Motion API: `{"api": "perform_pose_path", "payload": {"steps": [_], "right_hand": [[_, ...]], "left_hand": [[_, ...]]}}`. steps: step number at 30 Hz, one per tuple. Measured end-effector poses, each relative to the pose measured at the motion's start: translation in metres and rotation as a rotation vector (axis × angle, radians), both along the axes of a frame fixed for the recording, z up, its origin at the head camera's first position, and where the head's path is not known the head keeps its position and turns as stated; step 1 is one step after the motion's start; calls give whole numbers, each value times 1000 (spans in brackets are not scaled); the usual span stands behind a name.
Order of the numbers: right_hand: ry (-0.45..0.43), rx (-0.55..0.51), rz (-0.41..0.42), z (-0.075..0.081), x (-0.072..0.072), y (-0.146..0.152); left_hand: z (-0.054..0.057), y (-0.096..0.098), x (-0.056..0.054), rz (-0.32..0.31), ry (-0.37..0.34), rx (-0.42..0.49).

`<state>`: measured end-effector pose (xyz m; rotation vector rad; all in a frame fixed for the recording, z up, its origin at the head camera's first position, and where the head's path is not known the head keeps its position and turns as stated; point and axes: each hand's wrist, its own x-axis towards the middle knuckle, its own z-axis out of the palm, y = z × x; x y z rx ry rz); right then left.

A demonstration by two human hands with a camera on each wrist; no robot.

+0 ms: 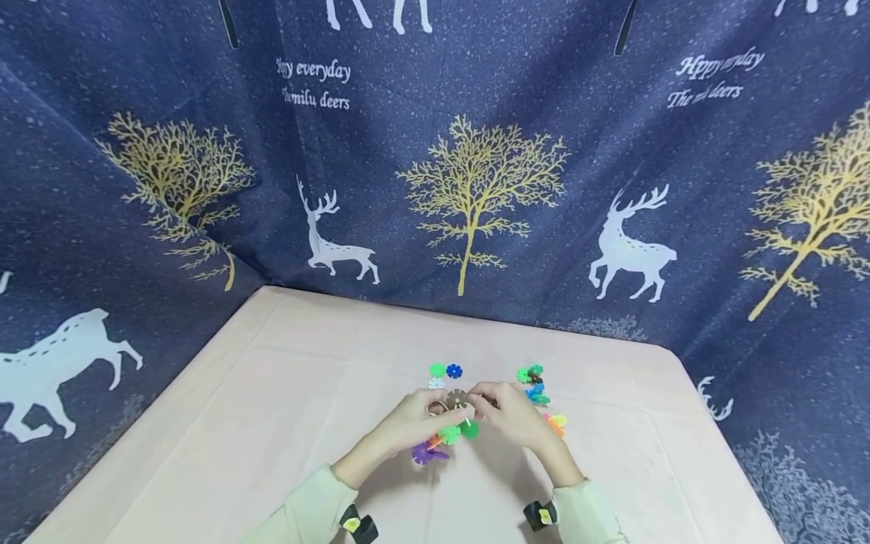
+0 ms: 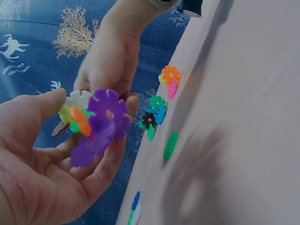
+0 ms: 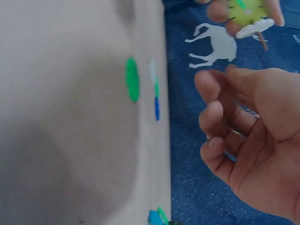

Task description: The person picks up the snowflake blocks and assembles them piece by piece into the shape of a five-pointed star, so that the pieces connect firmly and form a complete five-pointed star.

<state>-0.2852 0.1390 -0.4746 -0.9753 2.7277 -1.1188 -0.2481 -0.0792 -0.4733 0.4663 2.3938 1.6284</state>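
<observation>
The far navy cloth (image 1: pixel 381 143) bears gold trees (image 1: pixel 469 227) and white deer (image 1: pixel 632 253); the tablecloth (image 1: pixel 272 408) is pale pink, 2 near discs (image 2: pixel 105 103) purple, 1 far disc (image 1: pixel 454 366) blue.

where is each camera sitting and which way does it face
Head: worn on the head, looking forward and down at table and patterned backdrop; left hand, right hand and sleeves show.
Left wrist: worn there, looking at the held cluster of flower discs; both hands show.
Right wrist: worn there, looking across the right hand; the left hand is cropped at the top.
Both wrist views share the cluster.
</observation>
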Motion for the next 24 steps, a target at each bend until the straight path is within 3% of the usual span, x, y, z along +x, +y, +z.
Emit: {"api": "perform_pose_path", "payload": {"steps": [5,10,15,24], "right_hand": [[56,146,-8,-12,-2,-1],[77,265,-23,-21,0,-2],[112,282,-30,-24,3,-4],[31,293,-35,-21,11,-2]], "left_hand": [[-2,-3,1,9,-63,51],[-1,-4,3,35,-63,70],[0,-4,3,39,-69,121],[-1,-6,1,65,-43,101]]}}
